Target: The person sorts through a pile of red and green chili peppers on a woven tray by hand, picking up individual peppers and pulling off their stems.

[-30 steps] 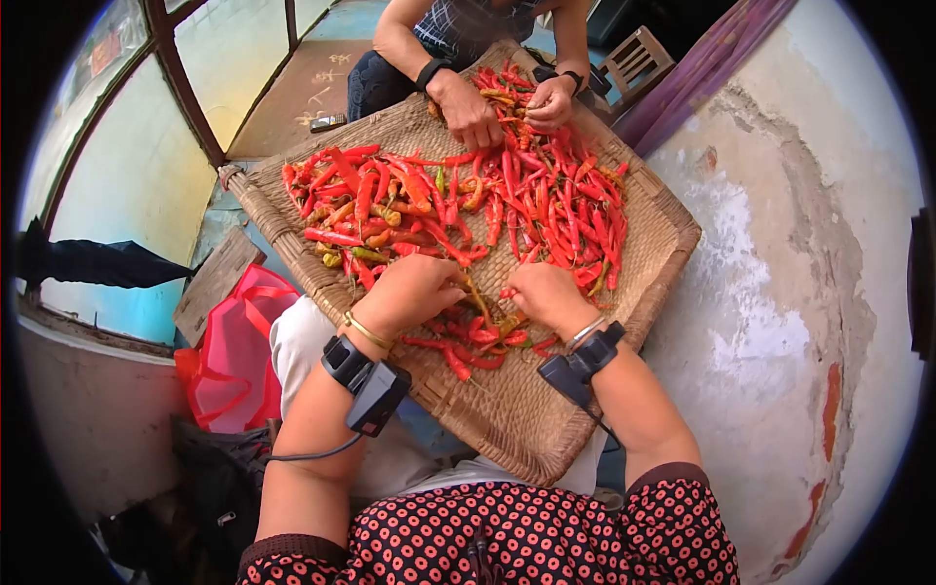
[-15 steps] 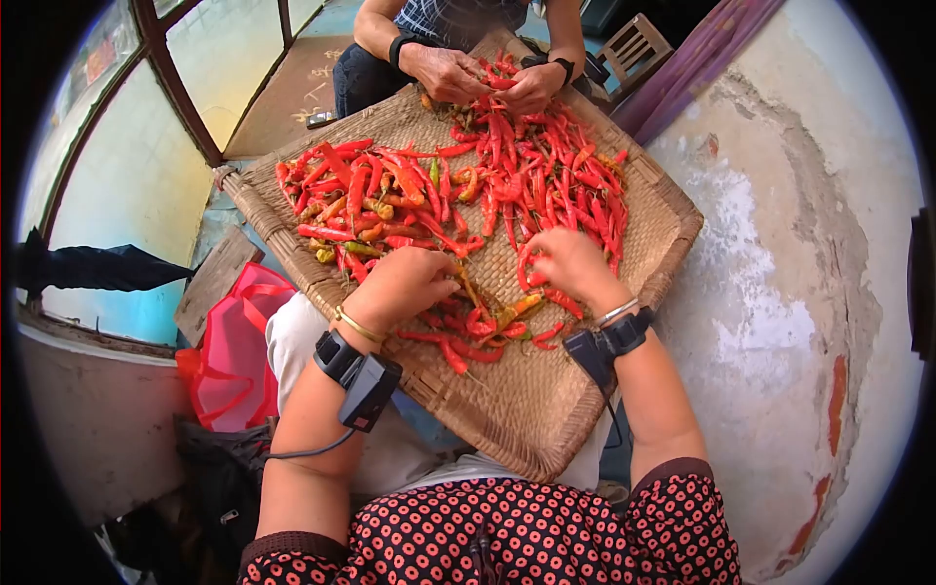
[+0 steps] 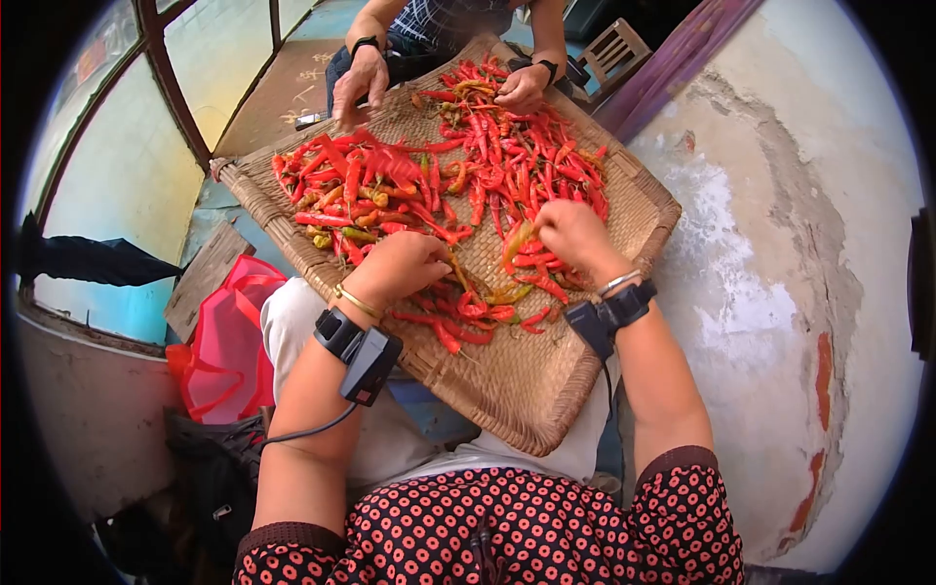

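Orange chili (image 3: 517, 244) in right grip (image 3: 575, 234) (over tray (image 3: 526, 390))

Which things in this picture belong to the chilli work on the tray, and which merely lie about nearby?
In use: red chillies; woven tray; left hand, curled among them; right hand, pinching an orange chilli; a second person's hand on the far chillies.
Lying about: red bag; wooden board; wooden stool.

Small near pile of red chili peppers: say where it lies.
Head view, centre: the small pile of red chili peppers lies on the flat woven straw tray, between the left hand and right hand, slightly nearer the wearer.
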A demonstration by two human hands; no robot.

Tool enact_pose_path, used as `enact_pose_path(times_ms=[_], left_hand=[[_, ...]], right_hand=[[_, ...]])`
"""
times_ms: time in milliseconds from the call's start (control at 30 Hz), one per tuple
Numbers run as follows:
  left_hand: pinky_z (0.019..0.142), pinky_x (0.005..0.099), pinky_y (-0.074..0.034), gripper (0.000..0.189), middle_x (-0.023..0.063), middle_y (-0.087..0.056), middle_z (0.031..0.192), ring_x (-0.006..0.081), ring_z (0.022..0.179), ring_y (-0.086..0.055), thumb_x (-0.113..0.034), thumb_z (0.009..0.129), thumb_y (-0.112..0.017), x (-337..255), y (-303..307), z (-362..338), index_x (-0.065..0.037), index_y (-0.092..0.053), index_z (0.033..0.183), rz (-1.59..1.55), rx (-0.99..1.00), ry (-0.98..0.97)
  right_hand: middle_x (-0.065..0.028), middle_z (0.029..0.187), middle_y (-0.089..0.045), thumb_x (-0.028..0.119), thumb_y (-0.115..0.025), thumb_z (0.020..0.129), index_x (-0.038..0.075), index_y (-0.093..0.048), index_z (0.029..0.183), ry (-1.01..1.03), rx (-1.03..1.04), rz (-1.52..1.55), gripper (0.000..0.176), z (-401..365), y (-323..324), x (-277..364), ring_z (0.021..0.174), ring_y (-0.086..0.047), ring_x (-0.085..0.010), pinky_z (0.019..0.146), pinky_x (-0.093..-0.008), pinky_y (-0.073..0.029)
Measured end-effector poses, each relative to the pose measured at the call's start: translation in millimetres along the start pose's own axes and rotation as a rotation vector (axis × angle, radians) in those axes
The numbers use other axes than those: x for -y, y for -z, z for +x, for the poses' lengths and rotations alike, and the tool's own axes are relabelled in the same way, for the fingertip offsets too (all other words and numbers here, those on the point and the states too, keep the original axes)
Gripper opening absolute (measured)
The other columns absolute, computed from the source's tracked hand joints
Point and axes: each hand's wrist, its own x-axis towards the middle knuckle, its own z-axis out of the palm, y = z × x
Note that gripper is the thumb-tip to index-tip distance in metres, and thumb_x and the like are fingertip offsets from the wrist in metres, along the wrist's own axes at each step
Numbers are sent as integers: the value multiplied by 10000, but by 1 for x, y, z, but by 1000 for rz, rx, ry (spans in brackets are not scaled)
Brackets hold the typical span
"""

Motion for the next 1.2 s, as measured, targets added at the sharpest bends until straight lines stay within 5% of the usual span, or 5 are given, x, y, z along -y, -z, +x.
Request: enact_pose_path(times_ms=[133,333,533,867,1200], left_hand=[[656,387,-484,188,138,-642,764,309,742,-618,-212,735,-632,8,-4,1,-46,-653,820,6,-21,-39],[616,342,-486,201,137,-636,714,265,672,-627,-171,759,-625,7,-3,3,-16,-639,887,24,37,-26],[612,352,-483,190,128,-633,701,265,661,-623,-197,754,-632,13,-8,3,-47,-651,868,82,-24,-78],[629,350,-482,200,147,-636,748,277,689,-623,-184,766,-632,6,-2,0,-34,-646,898,48,17,-14],[616,323,-478,213,130,-643,771,235,690,-624,-133,782,-638,-17,7,0,1,-622,947,51,111,138]], right_hand=[[-153,799,-618,186,-605,739,79,-644,822,-84,-524,-54,141,-5,-3,2,819,-604,-326,739,-414,-482],[-150,911,-637,200,-636,720,121,-652,943,-65,338,-127,238,-40,-38,35,885,-607,-322,767,-426,-486],[-168,942,-616,139,-610,736,71,-622,1000,80,270,-87,273,-53,-64,56,923,-593,-351,786,-432,-485],[-203,855,-630,216,-616,692,19,-630,832,102,349,-155,242,-24,-59,29,826,-614,-359,745,-445,-492],[-171,776,-648,296,-657,679,7,-647,817,-112,275,511,320,-1,-36,-10,758,-635,-284,698,-360,-493]])
